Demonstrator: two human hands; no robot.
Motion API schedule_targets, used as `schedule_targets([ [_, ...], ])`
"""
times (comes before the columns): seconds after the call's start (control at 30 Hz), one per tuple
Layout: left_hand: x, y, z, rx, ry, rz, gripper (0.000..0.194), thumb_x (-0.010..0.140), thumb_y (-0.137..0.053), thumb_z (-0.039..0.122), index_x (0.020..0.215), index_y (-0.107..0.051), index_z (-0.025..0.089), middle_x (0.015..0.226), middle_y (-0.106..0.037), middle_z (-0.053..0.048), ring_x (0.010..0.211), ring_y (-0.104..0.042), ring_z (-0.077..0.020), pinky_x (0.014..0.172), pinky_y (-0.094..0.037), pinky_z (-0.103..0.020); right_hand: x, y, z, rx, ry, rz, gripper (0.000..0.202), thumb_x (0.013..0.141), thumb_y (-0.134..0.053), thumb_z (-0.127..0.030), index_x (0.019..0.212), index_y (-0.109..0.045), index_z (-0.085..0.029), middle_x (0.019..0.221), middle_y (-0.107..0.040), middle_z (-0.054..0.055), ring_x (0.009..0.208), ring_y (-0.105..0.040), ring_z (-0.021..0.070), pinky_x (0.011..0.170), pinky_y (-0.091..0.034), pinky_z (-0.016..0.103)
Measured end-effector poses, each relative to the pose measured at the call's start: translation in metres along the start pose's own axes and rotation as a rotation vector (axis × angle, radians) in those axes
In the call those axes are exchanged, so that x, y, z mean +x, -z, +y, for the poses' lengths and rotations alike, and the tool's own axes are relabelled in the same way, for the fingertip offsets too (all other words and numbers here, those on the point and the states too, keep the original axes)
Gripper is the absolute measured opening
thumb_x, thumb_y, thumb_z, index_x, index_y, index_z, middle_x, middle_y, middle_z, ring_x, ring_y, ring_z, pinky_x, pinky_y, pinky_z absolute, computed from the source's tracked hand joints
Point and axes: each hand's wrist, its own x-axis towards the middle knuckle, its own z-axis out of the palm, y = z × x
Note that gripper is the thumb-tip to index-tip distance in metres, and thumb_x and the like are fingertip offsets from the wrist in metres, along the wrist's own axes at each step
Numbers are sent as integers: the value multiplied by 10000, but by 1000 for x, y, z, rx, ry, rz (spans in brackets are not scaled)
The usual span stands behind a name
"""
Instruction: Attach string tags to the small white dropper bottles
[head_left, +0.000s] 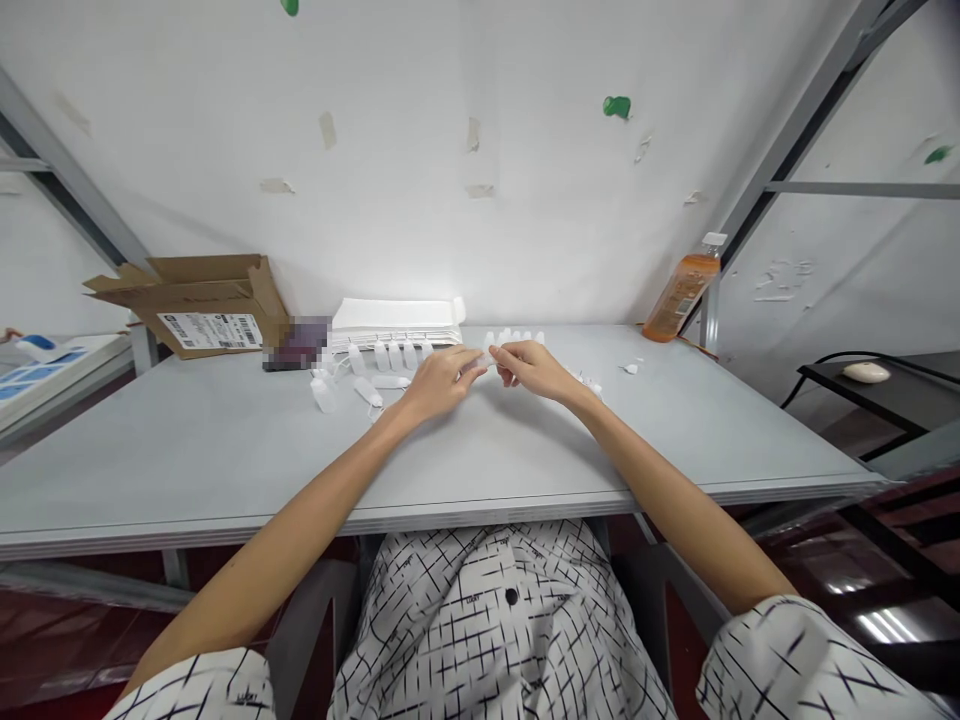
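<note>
In the middle of the table my left hand (441, 382) is closed on a small translucent white plastic bottle (489, 360), mostly covered by fingers. My right hand (534, 368) pinches the other end of it, and its fingertips nearly meet the left ones. Several similar small bottles (395, 355) stand left of my left hand, and others (367, 391) lie on their sides there. Behind my hands is a row of small white pieces (517, 337), partly hidden. More small white parts (591, 384) lie by my right wrist.
The grey table (480, 450) meets a white wall. At the back stand an open cardboard box (214, 305), a dark blurred item (300, 343) and a white carton with stacked sheets (397, 318). An orange drink bottle (682, 292) leans at the right. One white bit (630, 368) lies nearer.
</note>
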Motion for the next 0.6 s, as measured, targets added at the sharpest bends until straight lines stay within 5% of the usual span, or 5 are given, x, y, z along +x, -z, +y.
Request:
schedule_targets([
  [0.27,2,2,9,-308,165,-107,303,911,-487,345,928,-713,143,798,-661,-36,724,-568,-153,625,-416,-254,-4,9,-1,-59,97,-35,304,969,-545,-428,837,-612,-162,756,-628,38,650,-629,135,558,-478,239],
  [0.6,0,-1,8,-325,144,-162,292,900,-501,323,938,-733,150,850,-706,-42,694,-572,-140,600,-400,-248,-2,6,5,-100,69,-73,369,988,-518,-429,716,-498,-180,640,-609,16,547,-601,124,557,-442,250],
])
